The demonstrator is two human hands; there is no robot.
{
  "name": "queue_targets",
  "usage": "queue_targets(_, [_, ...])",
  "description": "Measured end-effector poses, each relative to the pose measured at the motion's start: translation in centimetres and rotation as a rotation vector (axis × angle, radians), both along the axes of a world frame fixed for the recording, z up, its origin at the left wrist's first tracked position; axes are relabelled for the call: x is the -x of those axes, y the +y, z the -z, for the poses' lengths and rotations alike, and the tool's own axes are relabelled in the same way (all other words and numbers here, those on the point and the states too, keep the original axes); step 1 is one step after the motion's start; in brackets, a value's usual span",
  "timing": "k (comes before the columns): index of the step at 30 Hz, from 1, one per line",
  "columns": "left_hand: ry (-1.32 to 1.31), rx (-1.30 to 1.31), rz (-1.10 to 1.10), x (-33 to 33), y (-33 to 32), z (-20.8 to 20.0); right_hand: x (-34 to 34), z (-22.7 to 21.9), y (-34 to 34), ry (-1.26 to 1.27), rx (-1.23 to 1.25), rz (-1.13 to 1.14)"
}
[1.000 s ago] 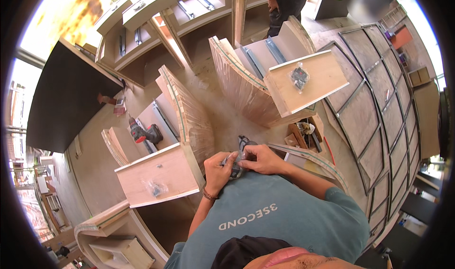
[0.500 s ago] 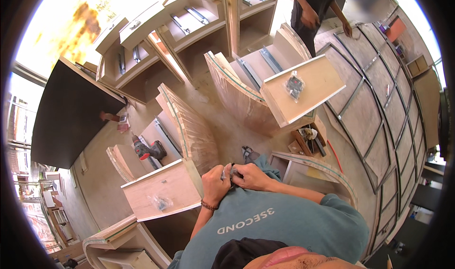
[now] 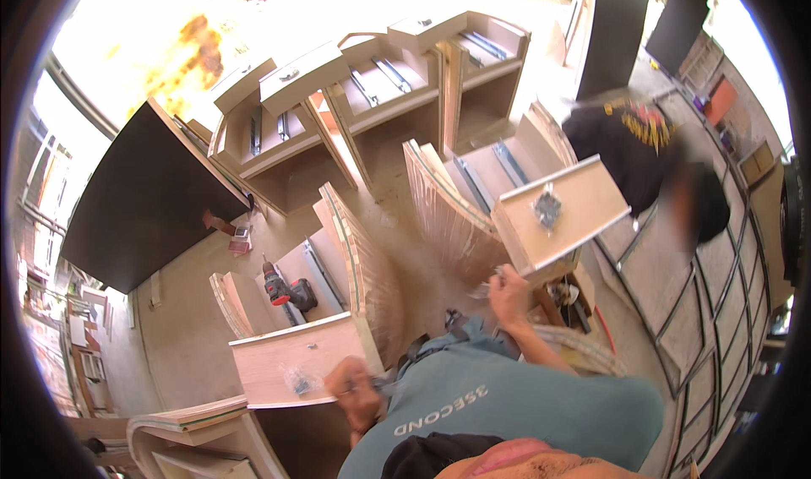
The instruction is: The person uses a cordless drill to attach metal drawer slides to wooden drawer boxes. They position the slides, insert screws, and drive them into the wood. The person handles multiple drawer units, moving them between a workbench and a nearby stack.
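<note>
Left hand [image 3: 355, 391]: fingers curled, hold unclear (blur); right hand [image 3: 509, 298]: fingers pinching clear plastic [image 3: 481, 291]; 1 drill [image 3: 278, 291] inside cabinet [image 3: 291, 363]

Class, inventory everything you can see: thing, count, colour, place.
Cordless drill: one, red and black, left cabinet
Rectangular plywood panels: two, pale, near cabinets
Clear plastic packets: two, transparent, one per panel
Curved wooden cabinets: several, pale, all around
Straight metal slides: several, silver, inside cabinets
Large curved panel: one, black, far left
Metal framework: count unclear, dark, floor at right
Open wooden box: one, brown, right
Co-worker: one, black shirt, right
Fabric shirt: one, teal, bottom
Person's hands: two, bare skin, one beside each plywood panel
</note>
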State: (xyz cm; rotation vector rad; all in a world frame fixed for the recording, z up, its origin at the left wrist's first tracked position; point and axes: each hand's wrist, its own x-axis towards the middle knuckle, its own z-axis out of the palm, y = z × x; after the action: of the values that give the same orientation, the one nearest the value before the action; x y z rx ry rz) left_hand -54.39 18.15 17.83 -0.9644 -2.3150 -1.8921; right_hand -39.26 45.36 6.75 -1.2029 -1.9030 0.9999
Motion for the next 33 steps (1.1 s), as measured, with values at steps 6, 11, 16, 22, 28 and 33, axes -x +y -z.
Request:
queue_targets(6, [-0.557,-0.333,-0.286,3.9,2.5,0.6,3.7,-6.6,-0.6,-0.006,0.095,-0.718])
queue_targets(11, [-0.626,-0.364,-0.143,5.1,5.9,1.2,8.7,-13.1,-6.6,0.285,0.458,-1.044])
queue_targets(16, [-0.664,-0.306,-0.192,4.4,4.5,1.5,10.5,-10.8,-9.1,0.273,0.719,-1.018])
queue_targets(22, [-0.376,-0.029,-0.265,2.9,2.9,3.4,11.1,-8.9,-9.7,0.105,0.928,-1.184])
queue_targets(28, [-0.263,0.151,-0.354,3.2,0.9,3.5,12.2,-6.2,-10.2,0.078,1.012,-1.149])
queue_targets(33, [-0.170,0.285,-0.588,2.7,-2.8,4.1,14.0,-6.2,-12.8,0.171,1.195,-0.910])
